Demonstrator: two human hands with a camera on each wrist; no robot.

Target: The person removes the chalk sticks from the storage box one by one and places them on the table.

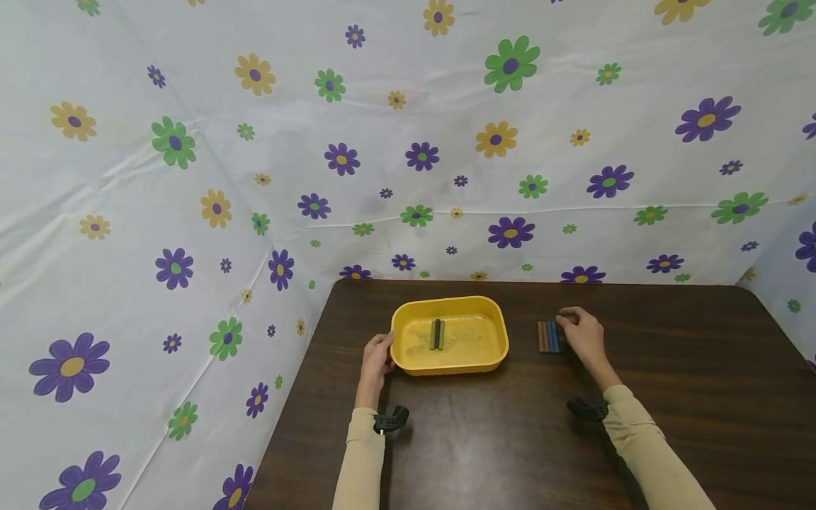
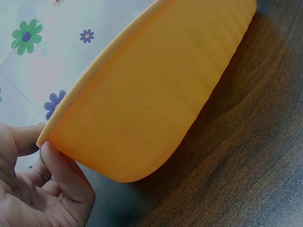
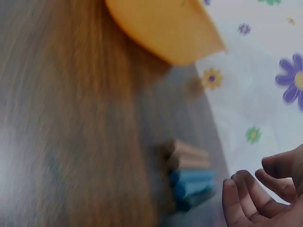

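Note:
A yellow plastic tub point(image 1: 465, 368) sits on the table, and my left hand point(image 1: 377, 358) pinches its left rim between thumb and fingers. Inside it lie several short sticks point(image 1: 437, 334), olive and dark, side by side. To the right of the tub, a row of similar sticks rests on the table: brown ones point(image 3: 189, 161) and blue ones point(image 3: 193, 183), with a darker one beside them. My right hand point(image 1: 582, 337) is at the right end of this row. In the right wrist view its fingers are loosely bent, with nothing between them and the thumb.
The dark wooden table point(image 1: 472, 439) meets a white flowered cloth backdrop point(image 1: 382, 127) at its far edge and left side. Each wrist wears a black strap device, the left one point(image 1: 391, 420) and the right one point(image 1: 587, 409), close over the tabletop.

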